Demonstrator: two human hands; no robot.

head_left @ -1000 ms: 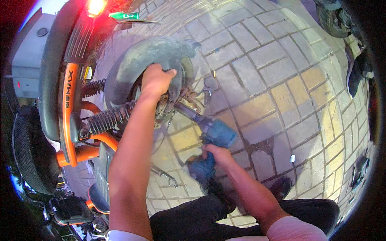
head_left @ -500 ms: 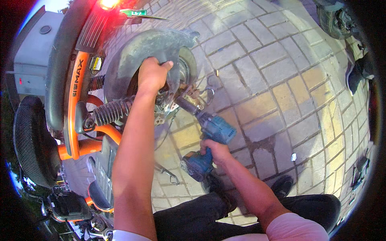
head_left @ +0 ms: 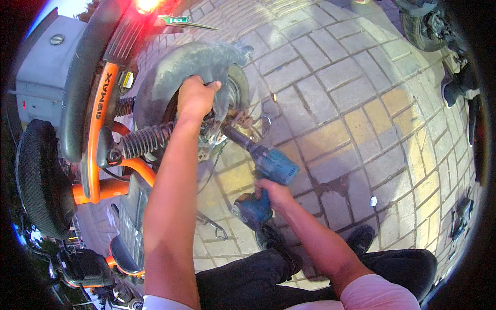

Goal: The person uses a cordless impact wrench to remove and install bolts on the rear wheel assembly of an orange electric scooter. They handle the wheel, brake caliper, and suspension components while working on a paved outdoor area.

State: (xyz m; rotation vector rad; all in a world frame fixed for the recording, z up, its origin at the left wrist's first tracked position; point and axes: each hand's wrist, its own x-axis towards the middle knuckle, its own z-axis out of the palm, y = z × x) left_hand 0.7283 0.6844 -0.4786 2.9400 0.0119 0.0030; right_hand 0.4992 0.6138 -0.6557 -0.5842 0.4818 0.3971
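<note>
My left hand [head_left: 196, 101] is closed over the edge of a dusty dark mudguard [head_left: 178, 64] above the rear wheel [head_left: 238, 90] of an orange and black scooter. My right hand [head_left: 273, 194] grips the handle of a blue cordless impact wrench [head_left: 278, 165]. The wrench's long dark socket [head_left: 237, 137] points at the metal parts around the wheel hub; I cannot tell whether it sits on a nut. Beside my left forearm runs a coil-spring shock absorber [head_left: 149, 141]. My left hand and forearm hide part of the wheel.
The orange scooter frame [head_left: 101, 111] and a black seat [head_left: 44, 178] stand on the left, under a lit red tail light [head_left: 147, 5]. A metal stand piece [head_left: 214, 227] is near my foot. Another vehicle's wheel [head_left: 422, 32] and a person's shoe [head_left: 452, 92] are at the far right.
The view has shifted slightly, so the wheel and wrench appear a little further left. Both hands keep their grips, and the socket stays by the hub.
</note>
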